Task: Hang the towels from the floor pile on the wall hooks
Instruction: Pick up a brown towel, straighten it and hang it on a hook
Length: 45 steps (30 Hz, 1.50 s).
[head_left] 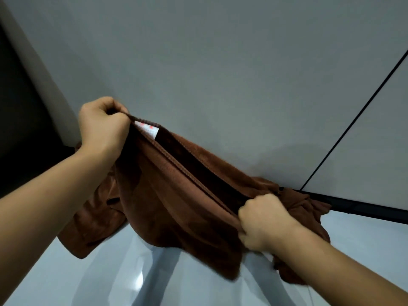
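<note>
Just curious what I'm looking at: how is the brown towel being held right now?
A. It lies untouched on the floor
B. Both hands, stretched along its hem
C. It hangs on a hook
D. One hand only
B: the left hand and right hand each grip the brown towel by its hem, pulled taut between them.

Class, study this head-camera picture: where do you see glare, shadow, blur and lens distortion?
Head view: bright glare on the glossy floor below the brown towel; soft shadow on the wall behind the towel; the towel's lower right edge is smeared by motion blur; the wide-angle lens tilts the wall's dark seam and stretches both forearms.
</note>
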### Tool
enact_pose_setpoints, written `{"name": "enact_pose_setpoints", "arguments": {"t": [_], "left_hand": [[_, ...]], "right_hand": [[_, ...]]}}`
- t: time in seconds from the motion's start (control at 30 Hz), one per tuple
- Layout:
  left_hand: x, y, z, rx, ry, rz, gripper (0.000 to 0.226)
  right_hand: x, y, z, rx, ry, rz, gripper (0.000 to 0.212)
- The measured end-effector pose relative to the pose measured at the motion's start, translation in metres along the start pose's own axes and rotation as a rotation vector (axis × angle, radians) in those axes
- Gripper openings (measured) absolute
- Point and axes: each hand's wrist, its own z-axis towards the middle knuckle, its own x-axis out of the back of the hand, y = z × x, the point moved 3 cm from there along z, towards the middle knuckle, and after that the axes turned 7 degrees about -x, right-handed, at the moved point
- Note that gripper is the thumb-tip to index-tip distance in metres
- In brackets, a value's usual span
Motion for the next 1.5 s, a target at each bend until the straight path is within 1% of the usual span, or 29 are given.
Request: {"name": "enact_pose_setpoints", "arguments": {"t": [0.1, 0.23, 0.27, 0.37, 0.47, 0.53, 0.6, 0.7, 0.77, 0.8, 0.87, 0.9, 0.97, 1.03, 1.13, 1.2, 1.23, 1.3, 1.37, 1.43, 1.5], "left_hand": [[0.004, -0.018, -0.001, 0.053, -0.01, 0.018, 0.021], [0.006, -0.027, 0.0, 0.075, 0.016, 0.049, 0.025], [0.007, -0.028, 0.0, 0.079, 0.024, 0.056, 0.026], [0.01, -0.036, 0.001, 0.096, 0.038, 0.077, 0.027], [0.013, -0.044, 0.002, 0.127, 0.05, 0.092, 0.025], [0.014, -0.048, 0.002, 0.147, 0.064, 0.102, 0.024], [0.015, -0.048, 0.002, 0.148, 0.072, 0.11, 0.025], [0.015, -0.044, -0.001, 0.144, 0.071, 0.13, 0.026], [0.015, -0.043, -0.001, 0.139, 0.063, 0.132, 0.026], [0.015, -0.042, -0.002, 0.141, 0.06, 0.131, 0.025], [0.014, -0.041, -0.003, 0.147, 0.057, 0.131, 0.025], [0.014, -0.04, -0.003, 0.142, 0.056, 0.135, 0.025], [0.014, -0.037, -0.006, 0.121, 0.055, 0.153, 0.023], [0.014, -0.034, -0.008, 0.101, 0.056, 0.172, 0.023], [0.014, -0.035, -0.01, 0.093, 0.06, 0.18, 0.023], [0.015, -0.037, -0.01, 0.098, 0.062, 0.18, 0.023], [0.015, -0.037, -0.01, 0.098, 0.062, 0.179, 0.022], [0.016, -0.037, -0.011, 0.094, 0.058, 0.18, 0.021], [0.015, -0.035, -0.012, 0.093, 0.051, 0.194, 0.02], [0.015, -0.034, -0.012, 0.097, 0.05, 0.206, 0.02], [0.014, -0.035, -0.012, 0.107, 0.044, 0.216, 0.02]], "right_hand": [[0.005, 0.017, 0.0, -0.063, 0.076, 0.003, 0.035], [0.014, 0.026, 0.0, -0.118, 0.24, 0.063, 0.041], [0.016, 0.03, 0.0, -0.125, 0.289, 0.044, 0.042], [0.019, 0.038, 0.001, -0.142, 0.473, 0.051, 0.053], [0.028, 0.044, -0.002, -0.151, 0.561, 0.079, 0.066], [0.032, 0.047, -0.004, -0.175, 0.574, 0.106, 0.07], [0.037, 0.049, -0.005, -0.192, 0.539, 0.179, 0.067], [0.045, 0.051, -0.009, -0.186, 0.497, 0.318, 0.045], [0.048, 0.053, -0.011, -0.175, 0.463, 0.364, 0.029], [0.047, 0.054, -0.01, -0.177, 0.445, 0.354, 0.024], [0.046, 0.055, -0.009, -0.209, 0.406, 0.294, 0.025], [0.045, 0.054, -0.009, -0.231, 0.4, 0.259, 0.024], [0.044, 0.053, -0.008, -0.248, 0.42, 0.175, 0.017], [0.043, 0.052, -0.009, -0.257, 0.5, 0.155, 0.018], [0.047, 0.051, -0.008, -0.225, 0.54, 0.162, 0.019], [0.05, 0.052, -0.009, -0.236, 0.547, 0.216, 0.017], [0.054, 0.052, -0.008, -0.242, 0.519, 0.258, 0.018], [0.056, 0.058, -0.005, -0.284, 0.475, 0.439, 0.022], [0.055, 0.061, -0.001, -0.318, 0.451, 0.556, 0.028], [0.056, 0.064, 0.001, -0.335, 0.454, 0.631, 0.034], [0.059, 0.064, 0.0, -0.33, 0.495, 0.711, 0.036]]}}
